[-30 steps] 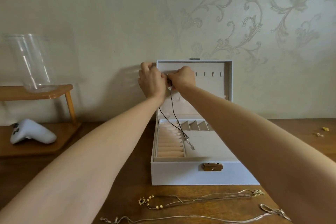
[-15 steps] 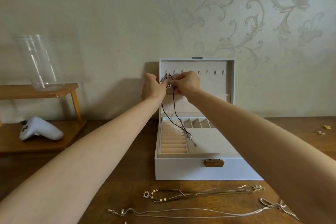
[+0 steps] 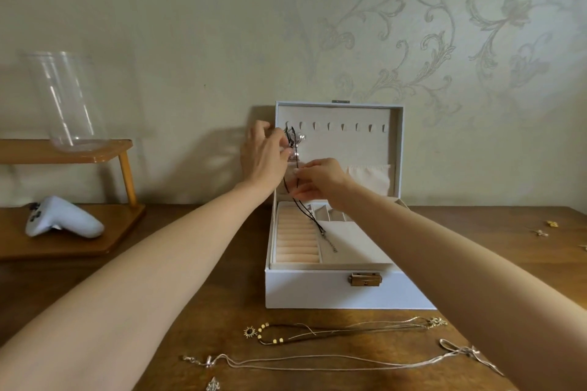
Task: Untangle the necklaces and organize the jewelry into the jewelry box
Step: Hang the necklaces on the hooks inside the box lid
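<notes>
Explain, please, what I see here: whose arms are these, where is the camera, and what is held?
No machine here: a person works with bare hands, and the camera is worn on their head, looking forward and down. The left hand and the right hand both pinch a black cord necklace in front of the lid of an open white jewelry box. The cord's end lies on the box's tray. On the wooden table, nearer the camera, lie a beaded necklace and a silver chain.

Jewelry box (image 3: 317, 292) mid-frame on table (image 3: 222, 311), lid (image 3: 349, 149) upright, wall (image 3: 190, 25) behind. Below it: beaded necklace (image 3: 333, 332), then chain necklace (image 3: 317, 363). Left: vase (image 3: 68, 98) on shelf (image 3: 63, 151), controller (image 3: 63, 217) beneath.
</notes>
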Motion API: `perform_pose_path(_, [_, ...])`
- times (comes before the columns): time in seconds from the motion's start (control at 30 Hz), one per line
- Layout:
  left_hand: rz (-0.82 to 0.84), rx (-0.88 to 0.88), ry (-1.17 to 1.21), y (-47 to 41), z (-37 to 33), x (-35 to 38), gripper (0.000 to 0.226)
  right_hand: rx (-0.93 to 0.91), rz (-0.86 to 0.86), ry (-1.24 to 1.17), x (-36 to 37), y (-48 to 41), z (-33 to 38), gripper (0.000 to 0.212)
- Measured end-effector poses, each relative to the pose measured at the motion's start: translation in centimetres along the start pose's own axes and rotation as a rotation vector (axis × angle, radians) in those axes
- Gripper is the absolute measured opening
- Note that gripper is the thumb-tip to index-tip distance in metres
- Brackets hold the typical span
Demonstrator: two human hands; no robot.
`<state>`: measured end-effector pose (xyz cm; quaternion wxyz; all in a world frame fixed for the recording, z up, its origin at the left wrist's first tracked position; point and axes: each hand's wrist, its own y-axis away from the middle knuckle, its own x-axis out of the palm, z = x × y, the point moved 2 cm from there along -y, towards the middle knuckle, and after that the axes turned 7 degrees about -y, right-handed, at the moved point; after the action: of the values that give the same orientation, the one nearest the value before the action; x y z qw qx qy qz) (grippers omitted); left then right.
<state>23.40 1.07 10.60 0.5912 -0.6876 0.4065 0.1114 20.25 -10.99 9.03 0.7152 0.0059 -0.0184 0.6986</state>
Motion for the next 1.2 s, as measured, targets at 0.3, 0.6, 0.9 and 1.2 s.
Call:
perform_pose_path(0.3, [-0.035,-0.099,-0.054,2.2,-0.1,-0.7,0.015,0.131,0.196,-0.252,1.3,0.4,-1.0,0.028])
perform_pose_path(0.6, [-0.105,0.444,-0.012,2.6,-0.2,-0.1,0.053,0.088,0.216,-0.23,0.7,0.7,-1.0,0.02])
perform_pose_path(0.9, [0.146,0.494,0.044,3.2,0.5,-0.1,0.045,0.1,0.312,-0.065,-1.4,1.2,-1.3,0.019])
perform_pose_path(1.2, [0.163,0.537,-0.184,2.2,0.0,0.1,0.021,0.213,0.47,-0.02,-1.3,1.6,-0.7,0.009])
